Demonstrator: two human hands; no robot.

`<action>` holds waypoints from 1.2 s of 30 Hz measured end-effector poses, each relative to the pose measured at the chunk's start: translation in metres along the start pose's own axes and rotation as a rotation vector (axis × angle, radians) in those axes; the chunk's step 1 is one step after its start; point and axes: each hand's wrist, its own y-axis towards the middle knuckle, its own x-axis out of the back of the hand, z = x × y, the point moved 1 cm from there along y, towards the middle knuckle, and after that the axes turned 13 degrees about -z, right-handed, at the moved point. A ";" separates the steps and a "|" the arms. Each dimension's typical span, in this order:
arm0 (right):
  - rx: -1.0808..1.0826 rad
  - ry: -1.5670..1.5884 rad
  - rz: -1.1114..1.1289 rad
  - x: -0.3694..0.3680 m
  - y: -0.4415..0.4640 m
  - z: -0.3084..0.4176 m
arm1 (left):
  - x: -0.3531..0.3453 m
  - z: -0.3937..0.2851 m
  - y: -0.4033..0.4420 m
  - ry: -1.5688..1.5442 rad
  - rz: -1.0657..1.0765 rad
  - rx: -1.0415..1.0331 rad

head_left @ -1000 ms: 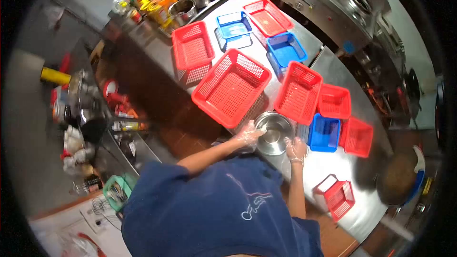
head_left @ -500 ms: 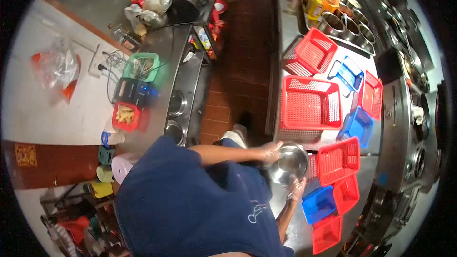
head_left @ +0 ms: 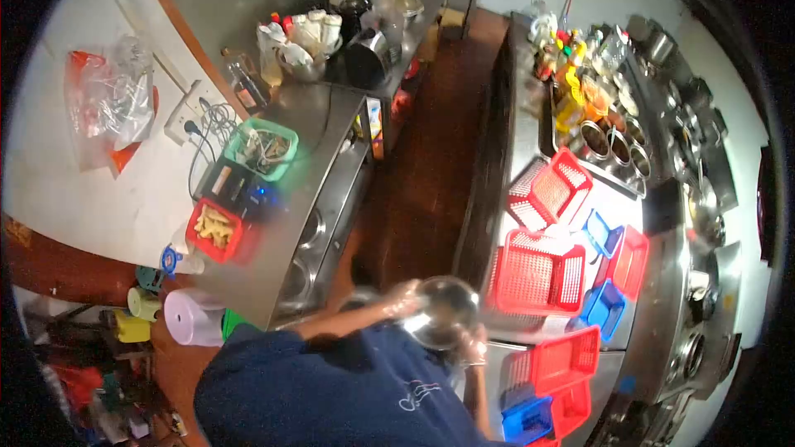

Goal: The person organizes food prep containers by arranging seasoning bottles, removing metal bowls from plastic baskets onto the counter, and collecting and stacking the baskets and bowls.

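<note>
A shiny round metal bowl (head_left: pixel 445 312) is held in front of my body, between both hands, close to the edge of the right counter. My left hand (head_left: pixel 402 300) grips its left rim, and my right hand (head_left: pixel 474 346) grips the lower right side. Both hands appear to wear thin clear plastic gloves. The inside of the bowl is blurred, and I see no contents in it. Nearest to it on the counter are a large red perforated basket (head_left: pixel 538 271) and a red basket (head_left: pixel 566 362) further down.
On the right counter stand more baskets, including a blue one (head_left: pixel 604 308), with metal pots (head_left: pixel 595 141) and bottles beyond. The left counter carries a green basket (head_left: pixel 263 149), a black device (head_left: pixel 228 185) and a red basket of ginger-like pieces (head_left: pixel 214 230). A dark aisle floor (head_left: pixel 414 199) runs between.
The view has tilted up, showing more of the far counter ends. Both hands still hold the metal bowl, which now sits further left, over the aisle side of the right counter.
</note>
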 end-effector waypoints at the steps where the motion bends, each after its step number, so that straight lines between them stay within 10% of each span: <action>1: -0.111 0.036 0.002 -0.015 0.010 0.012 | 0.019 0.001 0.006 0.021 -0.030 0.032; 18: 0.126 -0.444 0.415 -0.283 0.149 0.119 | 0.267 0.064 0.048 -0.145 -0.237 0.519; 36: 0.185 -0.623 0.500 -0.359 0.285 0.070 | 0.190 0.193 0.140 -0.656 -0.719 0.500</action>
